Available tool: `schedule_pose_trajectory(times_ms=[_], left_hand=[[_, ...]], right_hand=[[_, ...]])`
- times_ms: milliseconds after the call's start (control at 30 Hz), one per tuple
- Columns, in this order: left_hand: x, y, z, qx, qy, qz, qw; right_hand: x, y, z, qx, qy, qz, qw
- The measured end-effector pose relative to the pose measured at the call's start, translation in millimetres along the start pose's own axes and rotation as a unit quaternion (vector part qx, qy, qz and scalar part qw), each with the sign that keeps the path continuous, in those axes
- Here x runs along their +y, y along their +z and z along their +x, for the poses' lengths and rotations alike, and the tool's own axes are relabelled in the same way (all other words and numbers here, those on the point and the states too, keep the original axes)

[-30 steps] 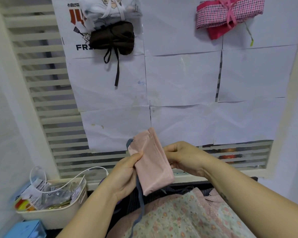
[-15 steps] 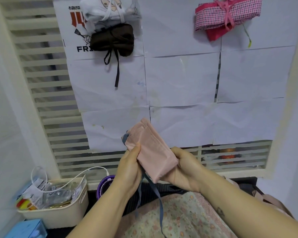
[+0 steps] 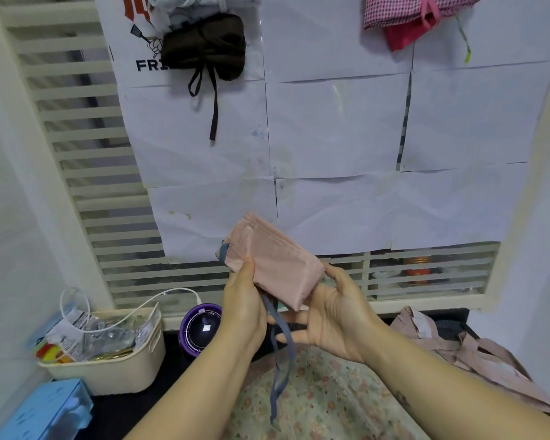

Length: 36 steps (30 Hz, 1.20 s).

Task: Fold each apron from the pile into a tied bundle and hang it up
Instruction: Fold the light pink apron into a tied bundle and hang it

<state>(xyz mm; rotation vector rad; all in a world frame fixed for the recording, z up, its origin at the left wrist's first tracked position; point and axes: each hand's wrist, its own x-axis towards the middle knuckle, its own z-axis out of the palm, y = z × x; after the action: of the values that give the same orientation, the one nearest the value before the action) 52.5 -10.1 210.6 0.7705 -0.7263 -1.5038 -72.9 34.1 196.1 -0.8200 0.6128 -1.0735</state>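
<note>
Centre frame, I note the pink apron (image 3: 277, 265) folded into a tight wad, grey strap (image 3: 280, 360) dangling. Left hand (image 3: 243, 309) grips its frame-left end, fingers hidden behind; right hand (image 3: 337, 319) cradles it, fingers nearly straight.

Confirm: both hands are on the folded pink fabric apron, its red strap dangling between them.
Wrong colour. In the head view the left hand and right hand are on the folded pink fabric apron, but the dangling strap is grey-blue, not red.
</note>
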Motion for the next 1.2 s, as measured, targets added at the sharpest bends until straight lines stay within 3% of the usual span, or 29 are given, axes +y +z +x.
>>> schedule_pose_trajectory(times_ms=[167, 233, 300, 400, 500, 600, 733, 900, 1100, 1200], left_hand=[[5.1, -0.4, 1.4, -0.013, -0.009, -0.043, 0.999], [4.8, -1.5, 0.7, -0.016, -0.010, -0.023, 1.000], [3.9, -2.0, -0.7, -0.017, -0.016, 0.013, 1.000], [1.7, -2.3, -3.3, -0.035, -0.040, 0.042, 0.998], [-4.7, -4.4, -11.0, -0.063, -0.075, 0.058, 0.994], [-14.9, -8.6, -16.8, -0.088, -0.104, 0.067, 0.988], [-35.6, -22.6, -15.5, -0.062, -0.095, 0.144, 0.983], [-70.9, -40.1, -19.0, -0.050, -0.120, 0.165, 0.978], [-121.5, -59.9, -27.8, -0.064, -0.199, 0.225, 0.952], [-139.7, -65.1, -34.9, -0.087, -0.244, 0.270, 0.927]], right_hand=[[-17.9, 1.0, -8.0, 0.022, 0.010, -0.096, 0.995], [-26.1, -1.0, -10.5, 0.041, 0.003, -0.189, 0.981], [-34.6, 1.0, -16.0, 0.059, 0.000, -0.346, 0.936], [-50.7, 6.5, -23.5, 0.052, 0.006, -0.549, 0.834], [-57.9, 3.7, -24.4, 0.065, 0.000, -0.614, 0.787], [-55.0, -4.3, -21.8, 0.092, -0.004, -0.576, 0.812], [-44.0, -16.6, -25.9, 0.118, 0.022, -0.441, 0.889], [-3.8, -43.2, -21.7, 0.143, 0.079, -0.432, 0.887], [57.1, -77.3, -20.0, 0.208, 0.137, -0.270, 0.930], [69.1, -89.3, -23.3, 0.257, 0.109, -0.314, 0.908]])
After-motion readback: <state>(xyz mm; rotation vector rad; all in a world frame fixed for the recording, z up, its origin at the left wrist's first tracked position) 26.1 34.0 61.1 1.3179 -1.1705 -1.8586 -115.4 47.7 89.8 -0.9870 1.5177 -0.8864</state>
